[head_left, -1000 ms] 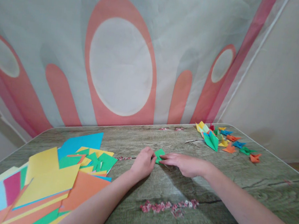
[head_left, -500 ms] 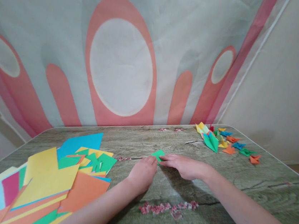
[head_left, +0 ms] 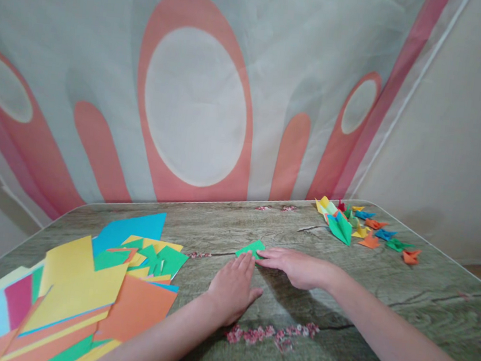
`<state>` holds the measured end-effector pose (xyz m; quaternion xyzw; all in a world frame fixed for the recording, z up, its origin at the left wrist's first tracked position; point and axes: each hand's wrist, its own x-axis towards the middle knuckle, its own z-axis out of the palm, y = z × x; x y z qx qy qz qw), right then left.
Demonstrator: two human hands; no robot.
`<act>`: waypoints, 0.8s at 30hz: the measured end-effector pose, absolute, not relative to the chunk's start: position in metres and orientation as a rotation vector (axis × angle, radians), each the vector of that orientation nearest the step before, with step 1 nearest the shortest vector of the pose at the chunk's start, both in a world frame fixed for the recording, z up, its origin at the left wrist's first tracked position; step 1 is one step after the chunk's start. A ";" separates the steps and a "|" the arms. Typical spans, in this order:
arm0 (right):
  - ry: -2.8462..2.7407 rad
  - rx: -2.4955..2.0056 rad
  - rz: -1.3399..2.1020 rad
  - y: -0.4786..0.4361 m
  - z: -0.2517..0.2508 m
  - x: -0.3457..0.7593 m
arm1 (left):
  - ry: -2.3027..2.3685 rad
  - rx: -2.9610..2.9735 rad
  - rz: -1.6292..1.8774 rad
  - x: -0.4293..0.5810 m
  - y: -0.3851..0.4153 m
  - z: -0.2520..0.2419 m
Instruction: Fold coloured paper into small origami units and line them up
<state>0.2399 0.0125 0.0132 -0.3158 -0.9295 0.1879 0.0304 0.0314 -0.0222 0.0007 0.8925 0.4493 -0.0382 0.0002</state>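
A small green piece of folded paper lies flat on the wood-patterned table, in front of both hands. My left hand rests at its near edge, fingers stretched forward with the tips touching the paper and the thumb out to the right. From the right, my right hand lays its extended fingertips on the paper's right end. Neither hand is wrapped round anything. The fingertips cover part of the paper's near and right edges.
Loose coloured sheets, with a yellow sheet and an orange sheet among them, are heaped at the left. Several small folded paper figures and a green paper plane sit at the far right. A printed backdrop stands behind the table.
My left hand has drawn back slightly toward me and its thumb has spread out, uncovering more of the green paper. The right hand stays almost where it was.
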 end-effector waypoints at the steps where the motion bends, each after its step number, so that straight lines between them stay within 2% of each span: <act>1: -2.862 -0.974 0.586 0.012 0.013 0.240 | 1.407 2.798 -0.118 0.031 -0.022 0.001; 24: -2.891 -0.921 0.631 0.016 0.014 0.244 | 1.384 2.827 -0.085 0.031 -0.021 0.003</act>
